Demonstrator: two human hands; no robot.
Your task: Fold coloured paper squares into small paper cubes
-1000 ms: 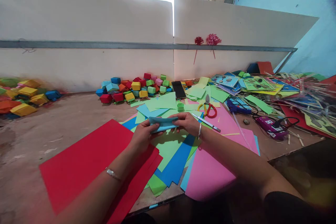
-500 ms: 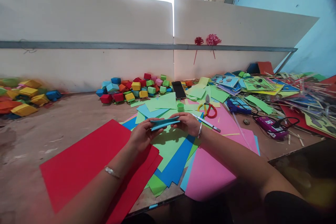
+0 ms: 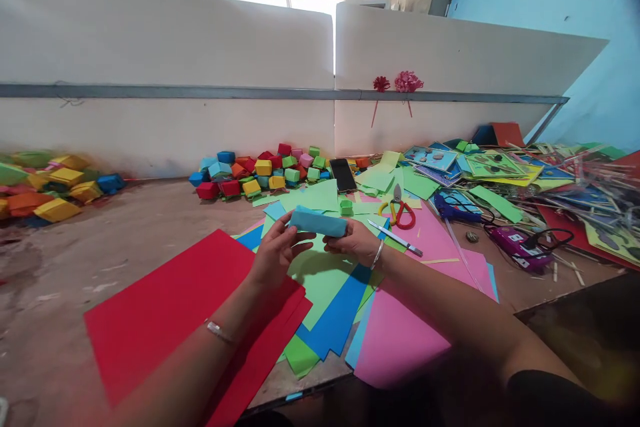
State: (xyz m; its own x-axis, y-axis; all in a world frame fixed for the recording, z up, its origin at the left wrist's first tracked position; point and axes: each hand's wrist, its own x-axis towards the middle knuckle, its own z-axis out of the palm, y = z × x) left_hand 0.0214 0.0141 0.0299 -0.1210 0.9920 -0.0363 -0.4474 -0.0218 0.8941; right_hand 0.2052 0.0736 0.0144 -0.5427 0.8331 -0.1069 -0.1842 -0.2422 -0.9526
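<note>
A folded light blue paper strip (image 3: 318, 221) is held up over the green and blue sheets in the middle. My left hand (image 3: 280, 250) grips its left end between thumb and index finger, the other fingers spread loosely below. At the right end, my right hand (image 3: 354, 241) pinches the strip, with its fingers curled underneath. Below the hands lie a light green sheet (image 3: 320, 280) and a blue sheet (image 3: 337, 313). Red sheets (image 3: 175, 307) lie under my left forearm, and a pink sheet (image 3: 400, 333) is below my right forearm.
Scissors (image 3: 397, 212), a cutter knife (image 3: 397, 237) and a phone (image 3: 343, 175) lie beyond my hands. Small paper boxes (image 3: 263, 167) are heaped along the white board. A glue gun (image 3: 455, 207) and a purple power strip (image 3: 520, 247) are at the right.
The light blue strip has been turned so its broad face shows, and it sits slightly higher. The fingers of my left hand have loosened below it. The view has shifted slightly.
</note>
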